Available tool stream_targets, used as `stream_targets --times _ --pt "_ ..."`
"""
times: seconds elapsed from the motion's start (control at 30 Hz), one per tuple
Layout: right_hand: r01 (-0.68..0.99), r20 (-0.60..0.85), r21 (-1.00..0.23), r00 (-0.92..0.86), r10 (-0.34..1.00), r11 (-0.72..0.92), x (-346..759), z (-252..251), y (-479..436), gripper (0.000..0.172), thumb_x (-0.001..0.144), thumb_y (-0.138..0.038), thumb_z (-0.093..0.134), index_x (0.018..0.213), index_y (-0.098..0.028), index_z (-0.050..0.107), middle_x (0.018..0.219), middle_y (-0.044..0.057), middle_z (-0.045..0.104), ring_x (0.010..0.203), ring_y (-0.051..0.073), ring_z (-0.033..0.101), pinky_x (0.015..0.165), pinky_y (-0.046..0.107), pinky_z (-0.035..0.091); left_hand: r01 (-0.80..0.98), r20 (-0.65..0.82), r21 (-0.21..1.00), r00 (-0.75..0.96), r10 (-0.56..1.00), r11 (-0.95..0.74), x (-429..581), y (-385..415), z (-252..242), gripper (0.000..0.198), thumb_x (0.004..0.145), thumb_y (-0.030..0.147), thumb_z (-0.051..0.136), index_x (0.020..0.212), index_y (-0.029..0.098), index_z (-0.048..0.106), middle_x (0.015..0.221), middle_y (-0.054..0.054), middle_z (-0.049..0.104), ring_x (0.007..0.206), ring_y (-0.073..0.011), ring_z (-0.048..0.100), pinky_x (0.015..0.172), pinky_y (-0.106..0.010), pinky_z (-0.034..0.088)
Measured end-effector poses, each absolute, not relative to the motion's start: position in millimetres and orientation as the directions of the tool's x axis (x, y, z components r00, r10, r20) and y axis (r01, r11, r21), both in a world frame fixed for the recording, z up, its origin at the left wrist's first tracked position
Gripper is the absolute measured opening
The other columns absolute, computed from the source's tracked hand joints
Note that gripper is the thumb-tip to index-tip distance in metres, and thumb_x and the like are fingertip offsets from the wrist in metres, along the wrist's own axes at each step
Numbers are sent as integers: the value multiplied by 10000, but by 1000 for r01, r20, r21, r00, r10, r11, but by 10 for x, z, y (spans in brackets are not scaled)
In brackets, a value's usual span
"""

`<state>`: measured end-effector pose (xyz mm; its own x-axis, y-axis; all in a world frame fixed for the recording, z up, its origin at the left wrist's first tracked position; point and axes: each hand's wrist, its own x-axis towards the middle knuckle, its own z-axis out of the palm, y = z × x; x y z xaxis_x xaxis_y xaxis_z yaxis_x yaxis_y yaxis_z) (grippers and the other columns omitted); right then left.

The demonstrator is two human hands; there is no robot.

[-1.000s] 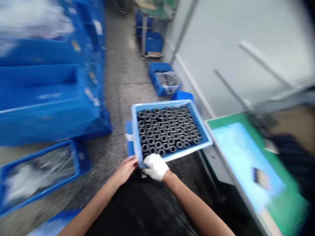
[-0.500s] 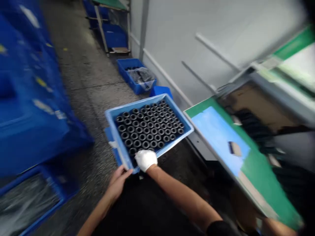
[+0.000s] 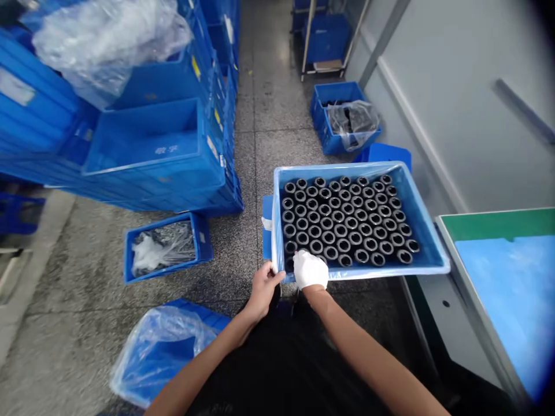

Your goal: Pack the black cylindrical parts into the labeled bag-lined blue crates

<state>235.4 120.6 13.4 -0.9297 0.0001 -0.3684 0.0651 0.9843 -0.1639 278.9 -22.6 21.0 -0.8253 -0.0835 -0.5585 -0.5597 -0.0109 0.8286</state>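
A shallow light-blue plastic crate (image 3: 427, 248) holds rows of dark, hollow metal sleeves (image 3: 340, 231) standing on end. Thin clear film covers parts of its rim. My bare left hand (image 3: 262, 292) grips the near left corner of the crate, with the thumb over the rim. My right hand (image 3: 310, 270), in a white glove, reaches over the near wall into that same corner. Its fingers curl down among the sleeves, and the fingertips are mostly hidden, so what they hold does not show.
Stacked blue bins (image 3: 147, 179) stand on the left, topped with crumpled clear plastic (image 3: 113, 40). Below them are a small bin of thin parts (image 3: 167, 245) and a film-lined bin (image 3: 167, 352). Another bin (image 3: 342, 118) sits by the wall. A green-and-blue workbench (image 3: 507, 277) borders the right.
My view has swung left and levelled, so the crate now appears further right and straighter. Both hands stay at its near left corner. More of the left-hand bins show.
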Motion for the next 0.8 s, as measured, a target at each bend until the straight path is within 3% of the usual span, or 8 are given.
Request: stream_targets --times 0.27,0.47,0.67,0.8 --pt "-1 -298 -329 -949 -105 944 2399 60 1276 269 1003 -344 499 973 -122 648 899 67 679 838 203 652 805 380 507 -476 -399 864 -845 -356 164 2897 45 241 275 712 321 692 635 185 465 618 56 403 609 -107 391 605 -218 303" --pt "-31 -232 -457 -961 -153 889 2469 61 1338 287 1023 -341 474 1058 -105 634 998 79 650 955 195 630 908 404 481 -554 -436 827 -740 -513 96 2909 235 206 172 675 166 656 651 179 487 607 64 447 601 -92 410 613 -217 312" --pt "-85 -176 -530 -962 -208 844 2504 71 1353 259 999 -345 530 1043 -114 637 984 64 653 933 198 634 890 411 503 -561 -519 827 -738 -431 -35 3032 334 253 208 659 154 639 813 187 504 712 20 582 682 -123 591 715 -270 468" --pt "-152 -152 -517 -952 -265 843 2507 102 1389 231 982 -316 557 1028 -108 644 956 74 664 896 208 642 856 411 515 -487 -500 862 -778 -380 -139 3127 361 316 291 631 162 694 891 183 566 858 -18 645 839 -149 645 829 -306 502"
